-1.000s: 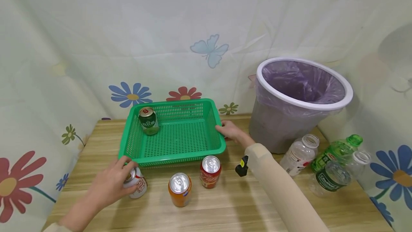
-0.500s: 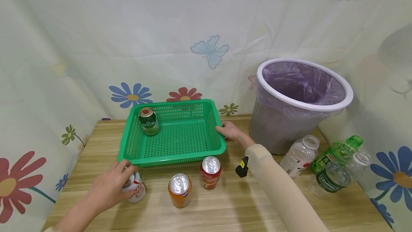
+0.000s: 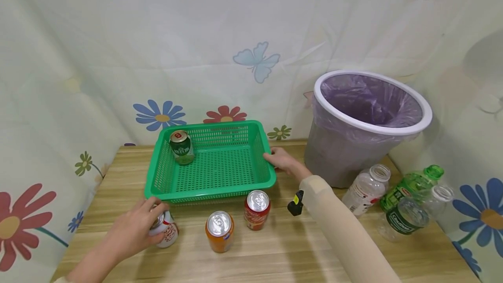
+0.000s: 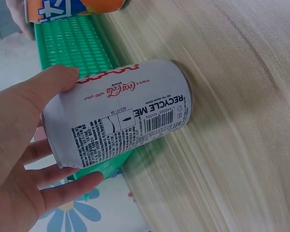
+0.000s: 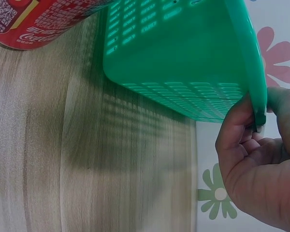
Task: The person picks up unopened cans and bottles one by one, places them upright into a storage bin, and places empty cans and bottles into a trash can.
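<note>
A white Coca-Cola can (image 4: 130, 106) stands on the wooden table in front of the basket's near left corner. My left hand (image 3: 135, 228) grips its upper part, thumb on one side and fingers on the other. The green plastic basket (image 3: 212, 193) has a dark green can (image 3: 182, 148) standing in its left end. With my right hand (image 5: 261, 159) I pinch the rim at the basket's right end, fingers curled under the edge. An orange Fanta can (image 3: 219, 232) and a red Coca-Cola can (image 3: 257, 210) stand upright before the basket.
A grey bin (image 3: 334, 152) with a purple liner stands at the back right. In front of it are a clear bottle (image 3: 365, 189), a green bottle (image 3: 408, 187) and a clear bottle with a dark green label (image 3: 406, 217). Patterned cloth (image 3: 188, 34) hangs behind the table.
My left hand and the white can have shifted slightly towards me, the can's tilt easing a little. My right hand and the basket have stayed in place.
</note>
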`<state>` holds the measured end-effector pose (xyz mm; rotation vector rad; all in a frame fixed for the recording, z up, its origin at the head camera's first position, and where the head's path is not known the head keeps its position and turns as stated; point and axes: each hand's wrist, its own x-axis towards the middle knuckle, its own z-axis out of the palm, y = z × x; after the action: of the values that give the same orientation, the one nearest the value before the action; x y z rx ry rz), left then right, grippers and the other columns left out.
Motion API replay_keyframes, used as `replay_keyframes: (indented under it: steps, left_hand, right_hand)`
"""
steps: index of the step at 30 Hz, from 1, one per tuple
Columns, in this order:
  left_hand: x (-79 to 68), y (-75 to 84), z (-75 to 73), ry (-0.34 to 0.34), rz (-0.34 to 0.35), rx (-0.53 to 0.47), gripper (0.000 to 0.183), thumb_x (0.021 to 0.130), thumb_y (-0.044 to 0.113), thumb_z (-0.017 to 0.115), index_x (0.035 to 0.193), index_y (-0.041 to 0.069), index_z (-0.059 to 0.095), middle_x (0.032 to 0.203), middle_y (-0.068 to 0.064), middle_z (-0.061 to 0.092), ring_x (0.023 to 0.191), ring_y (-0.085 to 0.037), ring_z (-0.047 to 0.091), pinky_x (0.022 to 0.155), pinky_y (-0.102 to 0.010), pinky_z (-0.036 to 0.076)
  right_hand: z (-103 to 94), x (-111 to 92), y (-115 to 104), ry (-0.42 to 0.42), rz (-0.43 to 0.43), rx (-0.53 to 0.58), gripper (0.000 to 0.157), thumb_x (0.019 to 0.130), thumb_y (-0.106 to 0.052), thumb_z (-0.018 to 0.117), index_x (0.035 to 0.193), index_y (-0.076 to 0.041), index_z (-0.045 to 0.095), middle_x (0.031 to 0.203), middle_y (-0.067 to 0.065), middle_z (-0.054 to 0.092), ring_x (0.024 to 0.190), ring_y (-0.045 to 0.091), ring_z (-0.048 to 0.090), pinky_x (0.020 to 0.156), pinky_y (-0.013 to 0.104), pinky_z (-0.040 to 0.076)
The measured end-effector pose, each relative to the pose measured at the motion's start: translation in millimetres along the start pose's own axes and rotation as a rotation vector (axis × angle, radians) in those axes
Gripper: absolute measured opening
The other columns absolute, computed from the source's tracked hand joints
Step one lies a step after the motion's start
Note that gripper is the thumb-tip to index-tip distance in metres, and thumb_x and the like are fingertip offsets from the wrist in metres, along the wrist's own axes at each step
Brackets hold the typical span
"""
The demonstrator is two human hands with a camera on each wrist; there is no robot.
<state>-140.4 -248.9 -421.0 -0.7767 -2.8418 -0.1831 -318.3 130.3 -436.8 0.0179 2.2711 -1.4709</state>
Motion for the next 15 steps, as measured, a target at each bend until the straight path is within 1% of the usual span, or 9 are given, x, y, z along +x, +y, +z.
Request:
replay_keyframes:
  steps: [1, 4, 8, 11, 15]
  left_hand:
    - [0.2, 0.1, 0.4, -0.002, 0.000, 0.003, 0.052, 0.062, 0.033, 0.082, 0.106, 0.016, 0.061, 0.100, 0.001, 0.054, 0.078, -0.010, 0.051, 0.052, -0.022, 0.042]
    - [1.0, -0.6, 2.6, -0.012, 0.004, 0.009, 0.051, 0.062, 0.033, 0.081, 0.107, 0.017, 0.062, 0.099, 0.001, 0.055, 0.076, -0.010, 0.052, 0.052, -0.023, 0.041]
    - [2.4, -1.8, 5.6, -0.050, 0.010, -0.003, 0.050, 0.063, 0.033, 0.081, 0.108, 0.017, 0.062, 0.095, 0.002, 0.056, 0.074, -0.010, 0.051, 0.052, -0.023, 0.040]
    - [3.8, -2.3, 6.6, -0.079, 0.009, -0.018, 0.050, 0.063, 0.032, 0.081, 0.107, 0.018, 0.062, 0.094, 0.001, 0.056, 0.074, -0.010, 0.052, 0.053, -0.024, 0.041]
    - [5.2, -2.5, 6.4, -0.094, 0.003, -0.038, 0.049, 0.062, 0.031, 0.082, 0.106, 0.018, 0.063, 0.094, 0.001, 0.057, 0.074, -0.011, 0.054, 0.054, -0.024, 0.042]
  right_hand:
    - [-0.5, 4.6, 3.7, 0.003, -0.001, 0.001, 0.034, 0.094, -0.022, 0.045, 0.115, 0.004, 0.048, 0.110, 0.020, 0.057, 0.086, 0.021, 0.062, 0.079, 0.039, 0.052]
    - [-1.1, 4.8, 3.6, 0.006, -0.003, 0.005, 0.034, 0.093, -0.022, 0.046, 0.115, 0.004, 0.048, 0.109, 0.019, 0.057, 0.085, 0.021, 0.062, 0.079, 0.039, 0.052]
    - [-1.1, 3.9, 3.9, 0.010, -0.014, -0.004, 0.033, 0.094, -0.022, 0.045, 0.114, 0.004, 0.049, 0.106, 0.018, 0.058, 0.084, 0.020, 0.062, 0.077, 0.038, 0.053]
    - [-0.7, 2.7, 3.4, 0.009, -0.017, -0.009, 0.034, 0.095, -0.022, 0.045, 0.115, 0.004, 0.049, 0.105, 0.017, 0.058, 0.085, 0.020, 0.062, 0.076, 0.037, 0.053]
    - [0.2, 1.6, 2.7, 0.006, -0.015, -0.002, 0.034, 0.095, -0.022, 0.045, 0.115, 0.005, 0.048, 0.105, 0.017, 0.057, 0.085, 0.021, 0.061, 0.077, 0.038, 0.053]
